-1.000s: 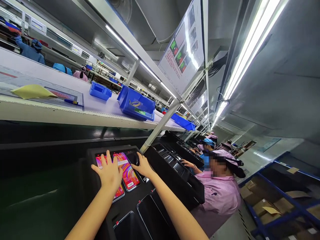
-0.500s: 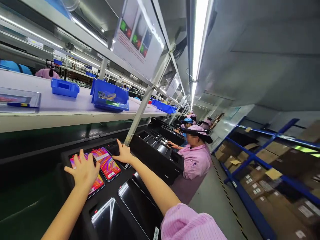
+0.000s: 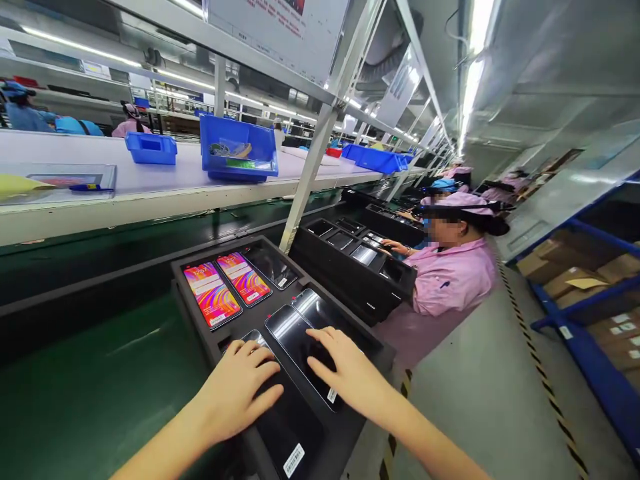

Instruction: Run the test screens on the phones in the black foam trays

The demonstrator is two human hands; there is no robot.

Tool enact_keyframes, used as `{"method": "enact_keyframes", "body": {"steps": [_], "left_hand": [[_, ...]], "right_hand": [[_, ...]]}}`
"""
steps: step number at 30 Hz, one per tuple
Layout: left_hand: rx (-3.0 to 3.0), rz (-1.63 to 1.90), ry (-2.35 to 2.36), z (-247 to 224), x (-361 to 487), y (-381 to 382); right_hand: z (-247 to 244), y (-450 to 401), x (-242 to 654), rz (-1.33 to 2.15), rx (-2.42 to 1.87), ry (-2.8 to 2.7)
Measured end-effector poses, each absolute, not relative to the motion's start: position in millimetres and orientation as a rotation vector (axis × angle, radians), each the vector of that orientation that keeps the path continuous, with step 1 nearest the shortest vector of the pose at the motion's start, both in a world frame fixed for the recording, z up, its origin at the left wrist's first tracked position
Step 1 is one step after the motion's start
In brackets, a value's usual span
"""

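Note:
A black foam tray (image 3: 203, 333) holds several smartphones in two rows. In its far row are two phones with lit, colourful screens, a left one (image 3: 212, 295) and a middle one (image 3: 246, 279), beside a dark phone (image 3: 274, 268). The near row has dark screens. My left hand (image 3: 243, 390) lies over the near left phone (image 3: 295, 427), fingers loosely spread, covering its upper part. Over the near middle phone (image 3: 287, 333) is my right hand (image 3: 347, 370), its fingers apart at the glass; firm contact is hard to tell. A third dark phone (image 3: 320, 310) lies to its right.
A green conveyor belt (image 3: 125, 353) runs along the left. Beyond it, a white shelf (image 3: 165, 177) carries blue bins (image 3: 239, 150). A metal post (image 3: 310, 173) rises behind the tray. At right, a co-worker in pink (image 3: 455, 273) handles another black tray (image 3: 345, 273).
Both hands have moved from the far row of phones back to the near row, uncovering the lit screens. The view has turned, shifting the scene's upper part rightward.

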State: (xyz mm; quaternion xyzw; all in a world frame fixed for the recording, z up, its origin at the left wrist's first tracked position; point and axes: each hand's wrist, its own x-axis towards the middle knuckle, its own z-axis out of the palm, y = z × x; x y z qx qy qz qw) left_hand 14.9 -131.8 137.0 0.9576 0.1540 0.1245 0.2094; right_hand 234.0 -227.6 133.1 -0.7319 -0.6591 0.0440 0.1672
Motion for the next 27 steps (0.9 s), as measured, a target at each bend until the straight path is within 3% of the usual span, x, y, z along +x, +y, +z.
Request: {"method": "enact_keyframes", "body": {"steps": [9,27], "left_hand": [[2.763,0.240,0.438,141,27,-130],[2.743,0.220,0.495,143,23,-128]], "right_hand": [[83,-224,207,-0.275,-2.180,-1.766],[101,-219,191,-0.133,-2.281,-1.687]]}}
